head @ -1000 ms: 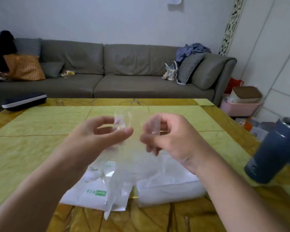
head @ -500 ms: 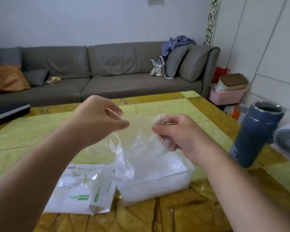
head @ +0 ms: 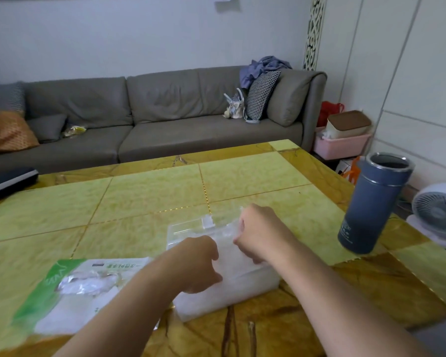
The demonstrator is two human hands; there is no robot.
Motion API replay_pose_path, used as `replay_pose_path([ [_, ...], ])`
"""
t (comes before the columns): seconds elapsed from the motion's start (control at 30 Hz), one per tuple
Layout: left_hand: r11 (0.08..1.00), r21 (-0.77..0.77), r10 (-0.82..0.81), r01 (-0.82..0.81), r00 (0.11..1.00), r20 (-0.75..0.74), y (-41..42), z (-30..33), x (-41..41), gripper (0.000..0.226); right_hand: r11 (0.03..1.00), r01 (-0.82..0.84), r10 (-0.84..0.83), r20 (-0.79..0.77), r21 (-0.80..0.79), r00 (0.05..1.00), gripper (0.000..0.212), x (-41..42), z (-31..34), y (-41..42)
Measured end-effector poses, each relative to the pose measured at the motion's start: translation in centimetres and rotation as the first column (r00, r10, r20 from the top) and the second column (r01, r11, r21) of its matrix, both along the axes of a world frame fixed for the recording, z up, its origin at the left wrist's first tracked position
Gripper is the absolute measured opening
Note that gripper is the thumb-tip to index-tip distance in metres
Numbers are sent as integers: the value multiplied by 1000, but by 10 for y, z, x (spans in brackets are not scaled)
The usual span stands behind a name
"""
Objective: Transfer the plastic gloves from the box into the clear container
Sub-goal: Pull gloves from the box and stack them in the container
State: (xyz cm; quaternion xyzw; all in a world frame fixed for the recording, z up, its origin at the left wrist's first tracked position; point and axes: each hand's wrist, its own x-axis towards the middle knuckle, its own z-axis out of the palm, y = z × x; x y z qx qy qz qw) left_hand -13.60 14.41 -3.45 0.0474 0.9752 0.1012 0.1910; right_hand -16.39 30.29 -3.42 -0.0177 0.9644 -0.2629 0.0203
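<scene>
A clear rectangular container [head: 191, 228] sits near the front middle of the yellow table, full of thin translucent plastic gloves [head: 232, 256]. My left hand [head: 198, 264] rests over its near left side, fingers curled down onto the gloves. At the container's far right, my right hand [head: 258, 230] is closed on the same plastic. A flattened white and green glove box [head: 70, 295] lies to the left of the container, with a crumpled bit of plastic in its torn opening. My forearms hide the container's near corners.
A tall blue-grey tumbler [head: 371, 204] stands open-topped near the table's right edge. A dark flat case [head: 8, 179] lies at the far left edge. Beyond the table are a grey sofa [head: 150, 112], a pink bin [head: 340, 145] and a small white fan [head: 438, 212].
Both hands have come down from mid-air, where they held a glove stretched between them, into the clear container. The view has also shifted leftward and downward.
</scene>
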Motion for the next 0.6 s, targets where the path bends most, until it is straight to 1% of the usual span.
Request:
replay_pose_path([
  [0.13,999,36,-2,0,997,74,1,-4,-8,43,990,3,-3,-4,141,1000,22,4,9,0],
  [0.23,999,-31,-34,37,996,86,4,-8,-11,38,977,-6,7,-3,213,1000,28,8,16,-1],
  [0.3,997,-51,-54,57,997,60,6,-11,-13,35,965,0,4,-14,261,1000,32,12,22,-1],
  [0.33,996,-57,-70,72,997,44,5,-13,-14,33,957,5,6,-35,291,999,32,16,27,-2],
  [0.4,993,-68,-98,100,995,22,6,-18,-17,27,939,20,25,-127,342,992,34,24,38,-5],
  [0.47,986,-99,-131,131,991,5,6,-20,-18,8,946,-8,84,-222,325,971,34,32,46,-14],
  [0.5,981,-126,-144,145,989,22,7,-19,-16,13,956,-52,121,-227,290,966,31,37,48,-20],
  [0.53,974,-133,-182,184,983,33,8,-19,-15,23,962,-105,156,-191,251,969,27,39,48,-26],
  [0.6,963,-151,-218,221,975,39,6,-19,-15,27,962,-194,203,-31,194,979,21,40,39,-34],
])
